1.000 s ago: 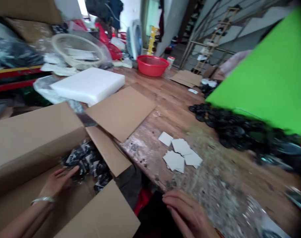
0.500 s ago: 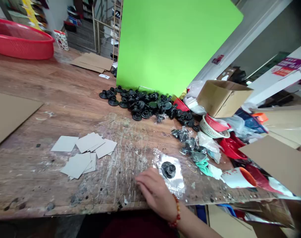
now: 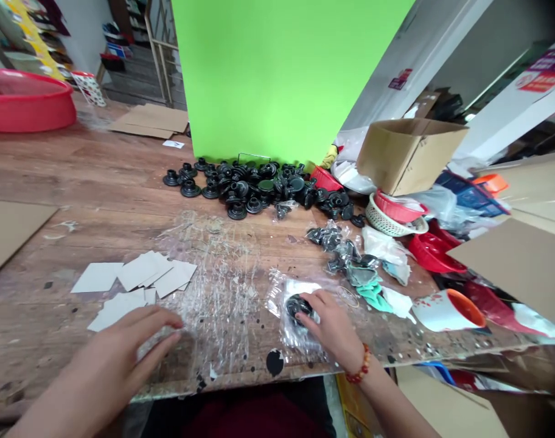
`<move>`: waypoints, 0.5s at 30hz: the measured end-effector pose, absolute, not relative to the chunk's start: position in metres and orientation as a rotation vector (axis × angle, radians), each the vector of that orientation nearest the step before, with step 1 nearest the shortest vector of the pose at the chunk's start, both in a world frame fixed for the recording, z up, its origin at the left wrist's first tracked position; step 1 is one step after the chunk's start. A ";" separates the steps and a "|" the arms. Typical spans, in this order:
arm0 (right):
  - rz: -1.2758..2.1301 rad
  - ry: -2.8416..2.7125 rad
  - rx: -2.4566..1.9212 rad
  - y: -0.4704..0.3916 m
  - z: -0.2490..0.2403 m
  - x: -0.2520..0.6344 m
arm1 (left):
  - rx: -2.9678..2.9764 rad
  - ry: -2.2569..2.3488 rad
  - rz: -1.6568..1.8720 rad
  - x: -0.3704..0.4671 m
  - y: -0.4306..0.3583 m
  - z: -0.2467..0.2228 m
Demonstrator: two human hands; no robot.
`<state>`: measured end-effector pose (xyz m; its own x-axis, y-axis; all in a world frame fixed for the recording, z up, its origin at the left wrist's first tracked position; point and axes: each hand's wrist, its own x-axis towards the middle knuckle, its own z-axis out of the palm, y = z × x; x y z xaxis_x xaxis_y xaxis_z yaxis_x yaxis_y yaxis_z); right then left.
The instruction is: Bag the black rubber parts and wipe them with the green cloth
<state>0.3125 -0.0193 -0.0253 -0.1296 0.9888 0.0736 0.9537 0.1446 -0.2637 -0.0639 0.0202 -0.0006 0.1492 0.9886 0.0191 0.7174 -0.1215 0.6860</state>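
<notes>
My right hand [image 3: 335, 328], with a beaded bracelet at the wrist, has its thumb and fingers around a black round stepped part [image 3: 298, 309]. That part lies on a clear plastic bag [image 3: 289, 340] near the table's front edge. At the left, my left hand [image 3: 126, 350] is slightly blurred, its thumb and fingers apart with nothing visible gripped. It hovers over or touches the near side of a loose group of light grey square cards [image 3: 143, 271]; I cannot tell which. Some of the cards are hidden behind it.
A heap of black round parts [image 3: 254, 188] lies before an upright green board [image 3: 277, 79]. Bagged parts [image 3: 341, 243], a teal cloth [image 3: 373, 296], a white cup [image 3: 448, 310], baskets [image 3: 391, 225] and a cardboard box [image 3: 408, 158] crowd the right. A red tub [image 3: 28, 106] stands far left.
My left hand has come into view at the left, by the cards. My right hand has moved right and up from beside the bag onto the black part. The camera view has shifted.
</notes>
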 end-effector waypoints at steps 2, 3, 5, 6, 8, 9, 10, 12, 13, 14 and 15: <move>0.185 -2.192 -1.882 -0.019 -0.028 0.313 | 2.189 1.676 0.459 -0.060 0.043 0.000; 0.157 -2.193 -1.871 -0.019 -0.029 0.313 | 2.270 1.778 0.347 -0.061 0.055 -0.002; 0.114 -2.200 -1.849 -0.018 -0.031 0.314 | 2.260 2.000 0.245 -0.067 0.080 -0.007; 0.103 -2.203 -1.841 -0.018 -0.032 0.314 | 2.223 2.096 0.204 -0.073 0.090 -0.010; 0.112 -2.207 -1.822 -0.017 -0.033 0.316 | 2.138 2.223 0.155 -0.085 0.106 -0.016; 0.126 -2.202 -1.814 -0.018 -0.034 0.317 | 2.102 2.257 0.137 -0.090 0.110 -0.019; 0.143 -2.190 -1.804 -0.018 -0.033 0.317 | 2.075 2.275 0.130 -0.095 0.113 -0.020; 0.184 -2.147 -1.770 -0.019 -0.029 0.317 | 2.047 2.292 0.144 -0.102 0.114 -0.019; 0.206 -2.115 -1.747 -0.019 -0.025 0.317 | 2.046 2.291 0.171 -0.103 0.113 -0.016; 0.229 -2.076 -1.721 -0.018 -0.020 0.315 | 2.050 2.284 0.206 -0.104 0.110 -0.013; 0.258 -2.033 -1.694 -0.018 -0.015 0.313 | 2.058 2.275 0.247 -0.103 0.108 -0.009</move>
<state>0.3130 -0.0175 -0.0145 -0.1198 0.9638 0.2381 0.8736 0.2163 -0.4360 -0.1029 0.1075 -0.0095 -0.1046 0.9927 0.0597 0.9824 0.0938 0.1615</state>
